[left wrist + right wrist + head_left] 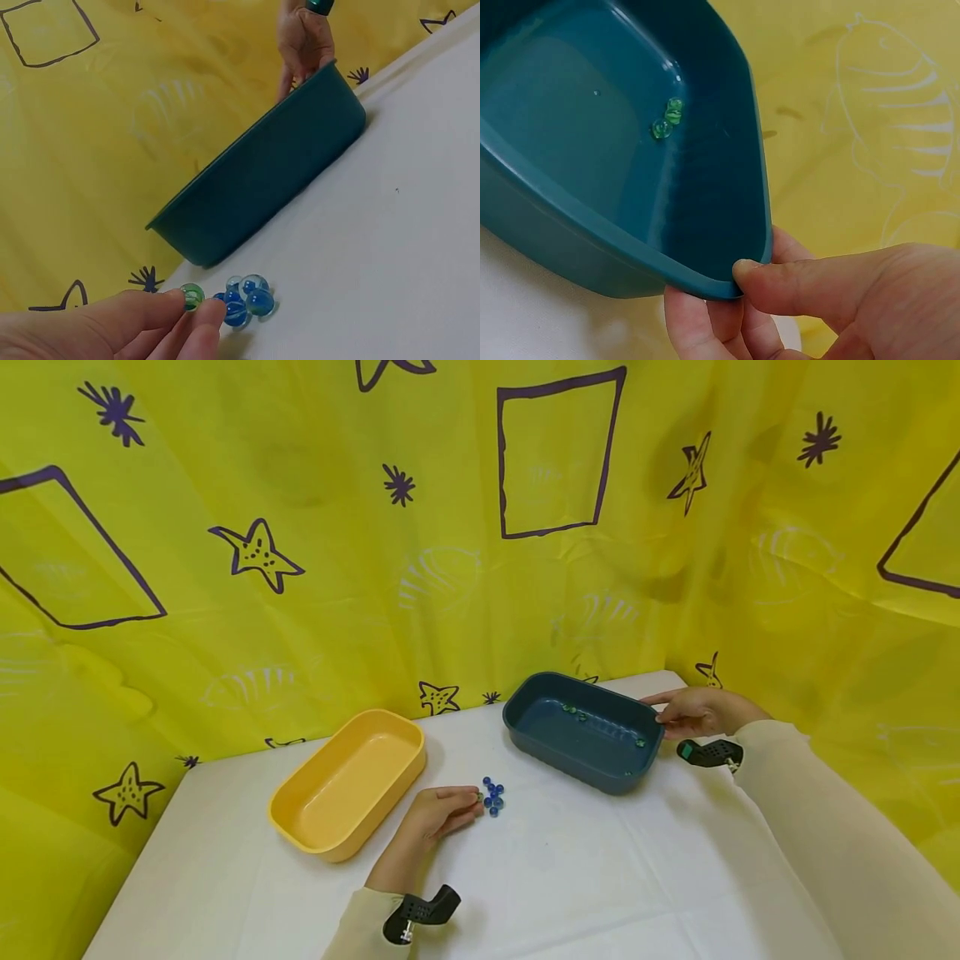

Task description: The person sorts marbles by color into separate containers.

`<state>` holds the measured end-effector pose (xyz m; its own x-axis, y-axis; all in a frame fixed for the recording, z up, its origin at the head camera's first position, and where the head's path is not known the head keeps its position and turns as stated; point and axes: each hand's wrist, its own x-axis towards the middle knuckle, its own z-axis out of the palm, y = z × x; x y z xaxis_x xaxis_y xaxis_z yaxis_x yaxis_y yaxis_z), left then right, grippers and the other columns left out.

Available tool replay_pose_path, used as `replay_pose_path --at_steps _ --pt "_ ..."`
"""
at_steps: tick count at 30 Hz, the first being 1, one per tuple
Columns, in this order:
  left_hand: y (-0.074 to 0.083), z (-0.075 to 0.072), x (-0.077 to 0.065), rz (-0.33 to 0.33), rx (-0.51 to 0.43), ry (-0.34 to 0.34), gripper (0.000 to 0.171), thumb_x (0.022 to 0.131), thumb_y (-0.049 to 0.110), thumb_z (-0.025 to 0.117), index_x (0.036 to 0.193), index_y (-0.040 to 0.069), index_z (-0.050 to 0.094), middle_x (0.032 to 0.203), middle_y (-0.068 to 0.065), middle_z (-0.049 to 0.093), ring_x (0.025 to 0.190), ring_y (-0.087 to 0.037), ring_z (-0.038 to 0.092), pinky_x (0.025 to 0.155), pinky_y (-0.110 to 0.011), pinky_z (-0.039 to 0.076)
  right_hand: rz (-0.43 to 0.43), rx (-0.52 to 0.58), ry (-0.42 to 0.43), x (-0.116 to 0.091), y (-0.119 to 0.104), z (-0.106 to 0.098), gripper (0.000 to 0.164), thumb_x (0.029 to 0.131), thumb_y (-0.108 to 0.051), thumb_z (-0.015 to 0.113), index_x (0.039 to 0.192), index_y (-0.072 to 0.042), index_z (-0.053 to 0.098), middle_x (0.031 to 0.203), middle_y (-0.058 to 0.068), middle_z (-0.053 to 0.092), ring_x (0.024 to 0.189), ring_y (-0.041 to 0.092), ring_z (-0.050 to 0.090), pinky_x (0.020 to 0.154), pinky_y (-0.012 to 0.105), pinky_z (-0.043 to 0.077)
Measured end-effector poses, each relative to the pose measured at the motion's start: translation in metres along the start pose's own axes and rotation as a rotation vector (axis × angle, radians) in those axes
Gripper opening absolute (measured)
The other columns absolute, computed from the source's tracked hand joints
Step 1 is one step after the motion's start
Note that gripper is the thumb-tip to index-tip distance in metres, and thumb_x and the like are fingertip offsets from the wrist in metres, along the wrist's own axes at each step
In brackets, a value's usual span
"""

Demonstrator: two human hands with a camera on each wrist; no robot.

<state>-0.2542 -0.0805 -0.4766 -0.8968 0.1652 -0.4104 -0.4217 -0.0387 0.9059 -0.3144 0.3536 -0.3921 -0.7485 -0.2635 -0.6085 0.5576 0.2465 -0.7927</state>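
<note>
Between thumb and fingers my left hand pinches a green marble, just left of a small cluster of blue marbles on the white cloth. My right hand grips the right end of a dark teal tub, thumb on the rim and fingers under it in the right wrist view. Several green marbles lie inside that tub, a couple of them showing near its end wall in the right wrist view.
A yellow tub stands on the left of the white-covered table. Yellow curtains with dark drawings hang behind the table and at its sides. Each forearm bears a black wrist mount.
</note>
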Motion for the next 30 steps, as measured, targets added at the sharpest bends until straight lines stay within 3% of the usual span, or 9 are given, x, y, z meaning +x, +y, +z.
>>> replay_pose_path --at_steps 10,17,24,30 --pt "0.004 0.006 0.005 -0.011 -0.046 -0.064 0.035 0.093 0.004 0.066 0.124 -0.011 0.061 0.093 -0.008 0.074 0.081 -0.012 0.072 0.078 -0.024 0.060 -0.018 -0.061 0.014 0.000 0.002 -0.001 0.062 0.101 0.002 0.042 0.156 -0.001 0.012 0.107 0.006 0.062 0.068 0.009 0.059 0.073 0.015 0.055" --pt "0.011 0.015 0.010 -0.048 -0.028 -0.066 0.034 0.093 0.007 0.067 0.123 -0.007 0.063 0.098 -0.009 0.074 0.082 -0.011 0.073 0.076 -0.021 0.059 -0.023 -0.002 -0.060 0.002 0.004 -0.008 0.064 0.100 0.002 0.048 0.155 0.000 0.016 0.101 0.006 0.064 0.067 0.008 0.063 0.075 0.017 0.056" --pt "0.019 0.023 0.015 -0.032 -0.046 -0.086 0.034 0.093 0.005 0.066 0.124 -0.008 0.062 0.099 -0.010 0.074 0.081 -0.011 0.072 0.075 -0.020 0.059 0.021 0.014 0.002 0.003 0.001 -0.001 0.066 0.101 0.003 0.044 0.157 -0.004 0.010 0.099 0.007 0.063 0.068 0.010 0.063 0.073 0.017 0.056" --pt "0.024 0.032 0.022 -0.052 -0.071 -0.086 0.034 0.093 0.006 0.067 0.124 -0.007 0.063 0.100 -0.010 0.074 0.083 -0.012 0.072 0.076 -0.020 0.058 0.023 0.010 0.000 0.002 0.000 0.000 0.064 0.102 0.003 0.042 0.157 -0.004 0.009 0.097 0.006 0.064 0.067 0.009 0.063 0.073 0.016 0.056"
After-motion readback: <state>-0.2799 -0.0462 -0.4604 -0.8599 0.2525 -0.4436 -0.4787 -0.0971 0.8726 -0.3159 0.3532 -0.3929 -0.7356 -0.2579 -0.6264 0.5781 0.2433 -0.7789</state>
